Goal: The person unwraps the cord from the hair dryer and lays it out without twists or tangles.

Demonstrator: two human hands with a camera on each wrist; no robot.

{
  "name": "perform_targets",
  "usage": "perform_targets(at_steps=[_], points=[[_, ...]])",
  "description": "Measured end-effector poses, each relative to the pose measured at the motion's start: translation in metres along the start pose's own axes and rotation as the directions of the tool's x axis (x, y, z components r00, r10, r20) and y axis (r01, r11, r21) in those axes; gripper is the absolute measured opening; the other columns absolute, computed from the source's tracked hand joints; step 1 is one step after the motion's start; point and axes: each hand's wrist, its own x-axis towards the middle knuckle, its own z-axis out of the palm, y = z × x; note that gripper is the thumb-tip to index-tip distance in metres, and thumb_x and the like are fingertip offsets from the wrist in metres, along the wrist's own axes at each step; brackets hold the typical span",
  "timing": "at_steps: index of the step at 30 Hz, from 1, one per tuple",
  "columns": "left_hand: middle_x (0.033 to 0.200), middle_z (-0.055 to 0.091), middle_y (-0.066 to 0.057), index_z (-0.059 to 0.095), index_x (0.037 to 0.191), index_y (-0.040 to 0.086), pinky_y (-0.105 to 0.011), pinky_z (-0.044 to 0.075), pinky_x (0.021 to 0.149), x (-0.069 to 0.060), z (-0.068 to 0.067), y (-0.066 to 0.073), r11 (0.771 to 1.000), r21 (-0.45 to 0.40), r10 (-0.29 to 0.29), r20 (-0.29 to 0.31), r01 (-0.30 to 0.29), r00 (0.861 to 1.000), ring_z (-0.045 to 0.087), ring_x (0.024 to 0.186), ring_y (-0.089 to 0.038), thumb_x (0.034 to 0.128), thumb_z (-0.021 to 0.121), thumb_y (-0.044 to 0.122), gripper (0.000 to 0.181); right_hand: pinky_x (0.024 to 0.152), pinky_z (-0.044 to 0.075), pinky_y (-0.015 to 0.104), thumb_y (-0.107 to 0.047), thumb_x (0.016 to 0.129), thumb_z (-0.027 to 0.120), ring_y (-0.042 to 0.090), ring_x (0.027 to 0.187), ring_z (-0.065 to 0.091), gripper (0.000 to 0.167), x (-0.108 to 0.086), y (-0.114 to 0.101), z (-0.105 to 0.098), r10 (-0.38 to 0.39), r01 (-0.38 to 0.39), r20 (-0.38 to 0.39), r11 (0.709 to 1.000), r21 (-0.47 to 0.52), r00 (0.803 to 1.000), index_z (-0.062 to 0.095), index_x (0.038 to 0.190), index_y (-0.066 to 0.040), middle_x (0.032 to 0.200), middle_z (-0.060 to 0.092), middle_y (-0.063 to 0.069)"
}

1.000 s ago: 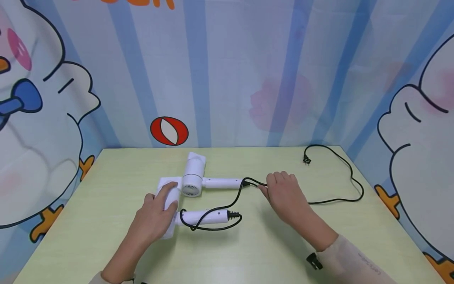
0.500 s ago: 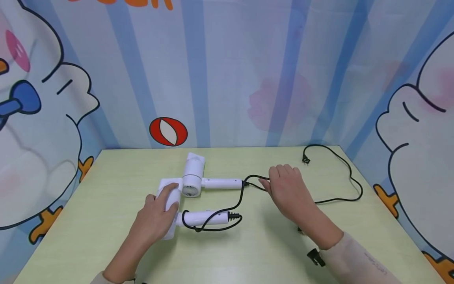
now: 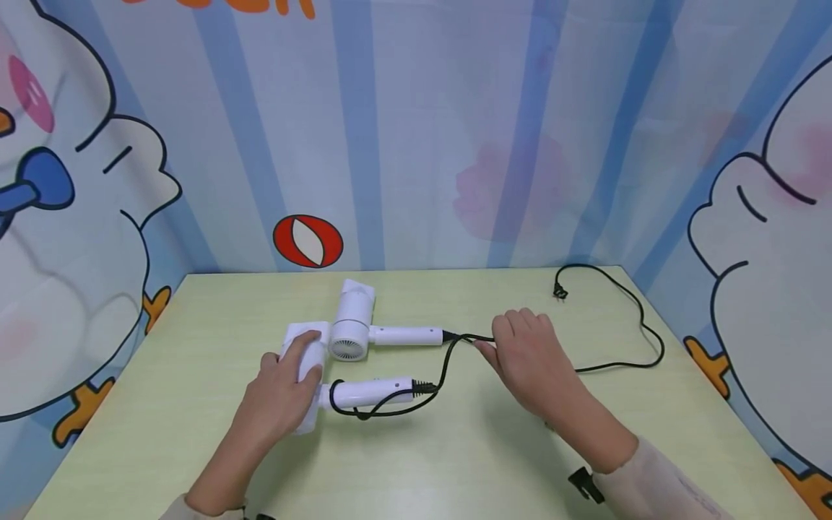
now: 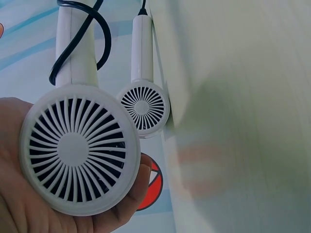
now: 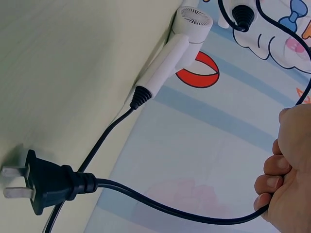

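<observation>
In the head view, my left hand (image 3: 278, 393) grips the barrel of the nearer white hair dryer (image 3: 370, 393), whose handle points right. In the left wrist view, its round vented end faces the camera, and its black cord (image 4: 104, 36) loops round the handle. My right hand (image 3: 531, 361) holds this cord to the right of both dryers. The cord's two-pin plug (image 5: 51, 182) hangs out past the fist in the right wrist view. A second white hair dryer (image 3: 406, 336) lies just behind the first, touched by neither hand.
The second dryer's black cord (image 3: 617, 366) passes behind my right hand and curves along the table (image 3: 455, 462) to a plug (image 3: 560, 290) at the far right. A printed cloth backdrop (image 3: 416, 144) stands at the table's back and sides.
My left hand and the nearer dryer have shifted slightly left, tilting the handle a little. The cord stretch toward my right hand now lies closer to the handle's end.
</observation>
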Motion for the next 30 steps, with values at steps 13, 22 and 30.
perform_targets(at_steps=[13, 22, 30], points=[[0.127, 0.044, -0.03, 0.029, 0.158, 0.032, -0.038, 0.046, 0.057, 0.002, -0.001, 0.001, 1.0, -0.003, -0.009, -0.01, 0.009, 1.0, 0.058, 0.08, -0.035, 0.1027, 0.046, 0.04, 0.058, 0.062, 0.021, 0.032, -0.049, 0.11, 0.019, 0.017, 0.062, 0.022, 0.054, -0.009, -0.01, -0.004, -0.035, 0.038, -0.054, 0.998, 0.05, 0.998, 0.036, 0.076, -0.01, 0.07, 0.027, -0.001], [0.126, 0.044, -0.03, 0.029, 0.158, 0.031, -0.038, 0.046, 0.057, 0.004, -0.005, 0.002, 1.0, -0.019, -0.021, -0.024, 0.021, 0.999, 0.058, 0.082, -0.037, 0.1028, 0.045, 0.039, 0.058, 0.063, 0.021, 0.032, -0.05, 0.109, 0.018, 0.016, 0.064, 0.022, 0.054, -0.018, -0.019, -0.006, -0.045, 0.047, -0.028, 0.997, 0.064, 0.999, 0.037, 0.077, -0.011, 0.071, 0.026, -0.002], [0.127, 0.044, -0.031, 0.029, 0.158, 0.03, -0.04, 0.047, 0.058, 0.005, -0.006, 0.002, 1.0, -0.015, -0.018, -0.036, 0.018, 0.999, 0.059, 0.084, -0.038, 0.1028, 0.045, 0.039, 0.058, 0.066, 0.023, 0.031, -0.052, 0.109, 0.016, 0.016, 0.066, 0.023, 0.055, -0.027, -0.026, -0.002, -0.062, 0.061, 0.018, 0.997, 0.046, 0.998, 0.036, 0.077, -0.012, 0.073, 0.028, -0.003]])
